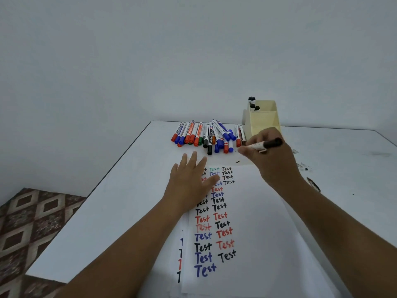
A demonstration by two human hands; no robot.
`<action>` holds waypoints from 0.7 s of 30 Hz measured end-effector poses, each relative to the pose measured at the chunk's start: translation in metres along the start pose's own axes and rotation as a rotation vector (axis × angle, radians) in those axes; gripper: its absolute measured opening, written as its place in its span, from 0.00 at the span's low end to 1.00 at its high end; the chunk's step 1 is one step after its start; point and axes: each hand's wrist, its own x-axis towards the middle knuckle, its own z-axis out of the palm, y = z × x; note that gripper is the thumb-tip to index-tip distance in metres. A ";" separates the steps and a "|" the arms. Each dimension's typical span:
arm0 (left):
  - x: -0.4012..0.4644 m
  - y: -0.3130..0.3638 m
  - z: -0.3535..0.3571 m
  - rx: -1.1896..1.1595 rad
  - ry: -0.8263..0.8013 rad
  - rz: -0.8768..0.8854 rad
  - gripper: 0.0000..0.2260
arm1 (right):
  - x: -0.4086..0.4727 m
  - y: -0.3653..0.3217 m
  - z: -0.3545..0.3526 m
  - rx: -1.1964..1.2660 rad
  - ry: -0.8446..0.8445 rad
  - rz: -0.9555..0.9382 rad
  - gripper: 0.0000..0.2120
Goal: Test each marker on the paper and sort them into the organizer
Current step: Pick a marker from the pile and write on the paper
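1. Black-capped marker (pixel 263 144) is gripped in the right hand (pixel 271 157), fingers curled round it, above the paper's (pixel 253 211) far edge.
2. Left hand (pixel 189 179) presses flat on the paper, fingers straight.
3. Loose markers (pixel 209 136) lie on the worktop (pixel 120 201) beside the organizer (pixel 263 119).

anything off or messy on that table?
Mostly minor. Dark ink smudges and scuffs mark the bare table right of the right hand, and a small dark fleck lies just above the paper. The untested markers lie in a loose overlapping heap rather than a row. Nothing looks spilled or broken.
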 end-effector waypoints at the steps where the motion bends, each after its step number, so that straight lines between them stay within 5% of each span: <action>1: 0.001 -0.001 0.002 0.011 -0.023 -0.001 0.35 | -0.003 0.002 0.000 0.156 0.003 0.068 0.18; 4: 0.001 -0.002 0.004 0.042 -0.065 0.011 0.31 | -0.010 0.016 0.000 0.495 -0.024 0.322 0.20; 7: 0.003 -0.002 0.004 0.077 -0.072 0.022 0.30 | -0.018 0.032 0.000 0.543 -0.021 0.469 0.21; 15: 0.006 -0.002 0.007 0.115 -0.085 0.024 0.29 | -0.024 0.050 0.002 0.249 -0.149 0.366 0.07; 21: 0.008 -0.003 0.006 0.160 -0.114 0.056 0.26 | -0.027 0.045 0.005 0.194 -0.201 0.335 0.06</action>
